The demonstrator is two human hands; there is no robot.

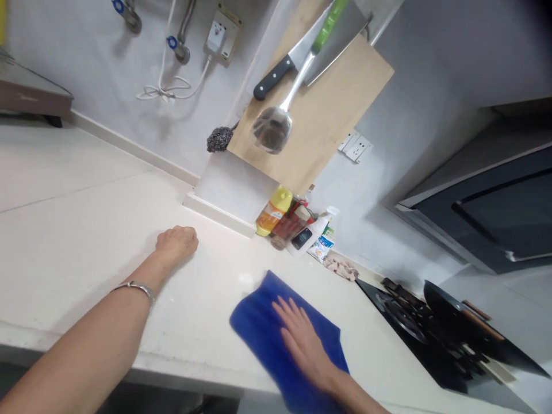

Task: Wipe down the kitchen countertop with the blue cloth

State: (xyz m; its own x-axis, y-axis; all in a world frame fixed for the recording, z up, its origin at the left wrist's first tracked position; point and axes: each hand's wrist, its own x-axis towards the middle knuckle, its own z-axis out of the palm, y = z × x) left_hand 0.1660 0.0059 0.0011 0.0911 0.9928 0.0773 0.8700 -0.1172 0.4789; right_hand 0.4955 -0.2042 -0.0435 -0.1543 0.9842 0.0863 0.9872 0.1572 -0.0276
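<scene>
My right hand (302, 342) lies flat on a blue cloth (259, 322), fingers stretched out. The cloth is spread over the white countertop (207, 310), and its lower part reaches past the front edge. To the left, my left hand (176, 241) rests on the counter as a closed fist, with nothing seen in it. A silver bracelet (138, 287) circles that wrist.
Bottles, including a yellow one (273, 210), stand against the back wall beside a crumpled beige rag (340, 268). A black gas stove (405, 328) holding a wok (457, 310) is at right. A cutting board (328, 109) hangs above with knives and a spatula (273, 129).
</scene>
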